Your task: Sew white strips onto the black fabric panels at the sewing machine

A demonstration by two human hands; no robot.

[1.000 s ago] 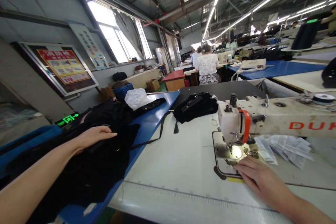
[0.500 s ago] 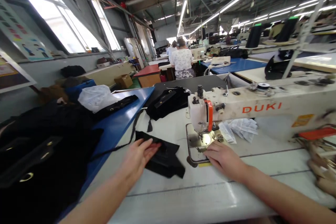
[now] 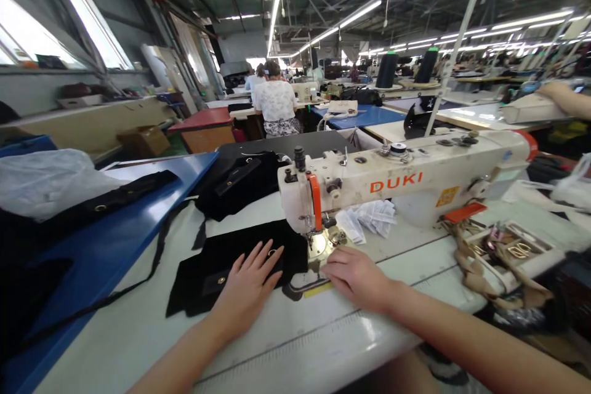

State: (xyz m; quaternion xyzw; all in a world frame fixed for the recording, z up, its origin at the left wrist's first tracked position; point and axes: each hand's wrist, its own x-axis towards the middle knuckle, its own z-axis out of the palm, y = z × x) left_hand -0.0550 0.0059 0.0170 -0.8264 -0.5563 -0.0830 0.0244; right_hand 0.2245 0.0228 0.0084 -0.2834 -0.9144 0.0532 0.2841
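Smooth pale worktable (image 3: 138, 320) carries white metal sewing machine (image 3: 401, 181); flat black fabric panel (image 3: 198, 271) lies left of it. Left hand (image 3: 244, 292) spread on panel, no pinch. Right hand (image 3: 357, 280) curled by shiny metal needle plate (image 3: 317, 246), can't tell if gripping. Looks like positioning; next move calls for keeping panel flat.

Fabric piece (image 3: 235, 240): solid black, gold-coloured eyelets (image 3: 221, 281). Sewing machine (image 3: 429, 157): off-white; lettering (image 3: 396, 183) and front guard (image 3: 316, 200) orange-red, side label (image 3: 447, 196) yellow. Main tabletop (image 3: 295, 317): pale grey-green, dark ruler graduations (image 3: 295, 340) near front edge. Left tabletop (image 3: 129, 231): glossy blue. Paper slips (image 3: 376, 217): white, faint grey marking. Thread cones (image 3: 386, 72): black, green tips (image 3: 391, 52). Far cabinet (image 3: 207, 138): red top, orange-brown side. Co-worker's shirt (image 3: 276, 100): white, faint grey pattern.
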